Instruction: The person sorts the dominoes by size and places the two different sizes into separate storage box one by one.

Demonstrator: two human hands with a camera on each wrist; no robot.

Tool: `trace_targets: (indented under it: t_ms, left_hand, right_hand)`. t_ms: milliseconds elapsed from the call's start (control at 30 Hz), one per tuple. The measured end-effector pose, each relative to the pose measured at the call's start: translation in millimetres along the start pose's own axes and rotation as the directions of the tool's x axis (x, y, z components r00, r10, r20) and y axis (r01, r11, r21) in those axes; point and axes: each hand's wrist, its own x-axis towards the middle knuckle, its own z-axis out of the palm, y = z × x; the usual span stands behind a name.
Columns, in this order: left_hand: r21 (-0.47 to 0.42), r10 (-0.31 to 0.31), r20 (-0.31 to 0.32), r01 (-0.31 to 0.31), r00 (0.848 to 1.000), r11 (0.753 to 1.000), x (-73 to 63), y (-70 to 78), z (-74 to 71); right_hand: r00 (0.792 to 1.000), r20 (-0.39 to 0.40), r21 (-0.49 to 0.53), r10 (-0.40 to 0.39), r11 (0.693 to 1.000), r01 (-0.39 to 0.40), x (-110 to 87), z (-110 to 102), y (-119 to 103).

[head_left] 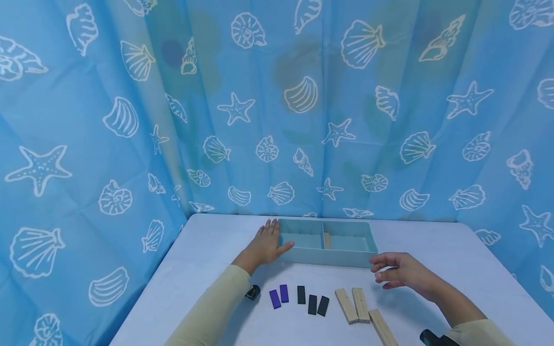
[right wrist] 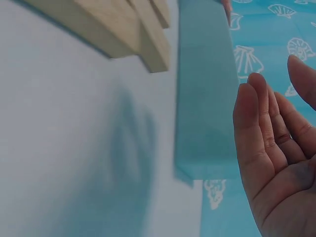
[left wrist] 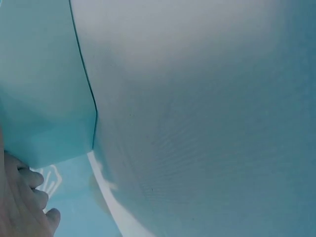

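A pale blue-green box (head_left: 329, 258) with two compartments stands toward the back of the table. My left hand (head_left: 266, 241) lies against its left end, fingers straight and thumb spread over the front corner. In the left wrist view those fingers (left wrist: 37, 197) show beside the box wall (left wrist: 47, 84). Close to the front right corner, my right hand (head_left: 402, 274) hovers with loosely bent fingers and nothing in it. The right wrist view shows its palm (right wrist: 281, 197) facing the camera, beside the box (right wrist: 207, 98). A wooden piece (head_left: 327, 240) leans at the divider, inside the right compartment.
In front of the box lie two purple blocks (head_left: 274, 299), three black blocks (head_left: 312, 304) and three longer wooden blocks (head_left: 346, 306) on the white table (head_left: 207, 240). A blue curtain (head_left: 259, 120) with shell drawings hangs behind and at the sides.
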Motion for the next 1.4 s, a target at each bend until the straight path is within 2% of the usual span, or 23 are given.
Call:
trace_targets:
  t_ms: [300,533,700,1133,1400]
  left_hand:
    - [-0.005,-0.004,0.002,0.004,1.000,1.000,-1.1,-1.2,1.8]
    - [0.002,0.008,-0.002,-0.008,1.000,1.000,-2.3,-1.3,2.3]
    - [0.007,0.009,-0.006,-0.009,1.000,1.000,-2.8,-0.6,2.4]
    - [0.003,0.009,0.000,-0.009,1.000,1.000,-3.7,-1.0,1.5]
    - [-0.012,0.012,-0.008,-0.012,1.000,1.000,-0.6,-0.6,-0.2]
  right_hand:
    - [0.998,0.015,-0.009,0.065,0.998,-0.064,-14.0,8.1,23.6]
    - [0.991,0.112,0.031,0.072,0.997,-0.076,-22.1,9.0,39.2]
    - [0.983,0.146,0.027,0.112,0.993,-0.117,-26.7,14.4,46.0]
    - [0.973,0.161,-0.016,0.166,0.986,-0.166,-32.9,26.2,58.6]
    - [0.974,0.149,-0.121,0.170,0.981,-0.152,-34.1,30.2,49.6]
